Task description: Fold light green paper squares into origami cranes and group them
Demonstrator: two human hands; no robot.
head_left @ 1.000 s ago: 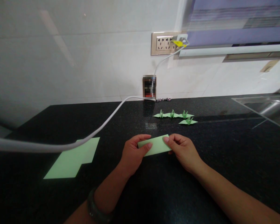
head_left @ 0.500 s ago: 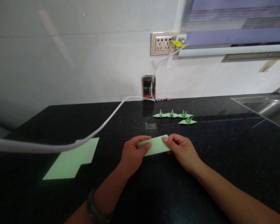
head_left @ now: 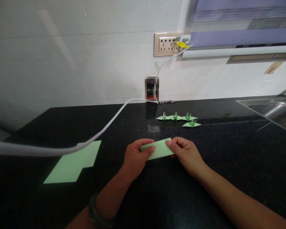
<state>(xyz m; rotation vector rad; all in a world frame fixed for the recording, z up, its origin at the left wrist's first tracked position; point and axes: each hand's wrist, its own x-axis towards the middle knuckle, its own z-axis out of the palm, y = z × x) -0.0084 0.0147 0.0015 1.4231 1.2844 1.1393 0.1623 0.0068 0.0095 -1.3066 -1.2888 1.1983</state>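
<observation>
Between my hands is a light green sheet of paper [head_left: 160, 149], folded into a narrow rectangle and tilted up a little at its right end. My left hand [head_left: 136, 157] grips its left end, thumb on top and fingers behind. My right hand [head_left: 187, 156] pinches the right end, thumb over the upper corner; its other fingers are partly hidden behind the paper. Beyond my hands stand several small green paper cranes [head_left: 175, 117], with one crane [head_left: 192, 124] in front of the others. Flat green paper sheets [head_left: 71, 165] lie overlapping to the left.
A thick white cable [head_left: 109, 124] runs over the black countertop [head_left: 50, 127] and across the paper sheets. A blurred-out upright object [head_left: 152, 89] leans at the wall, beside a beaded strand [head_left: 166, 102]. A metal sink [head_left: 276, 109] is at the right; a wall socket [head_left: 166, 45] is above.
</observation>
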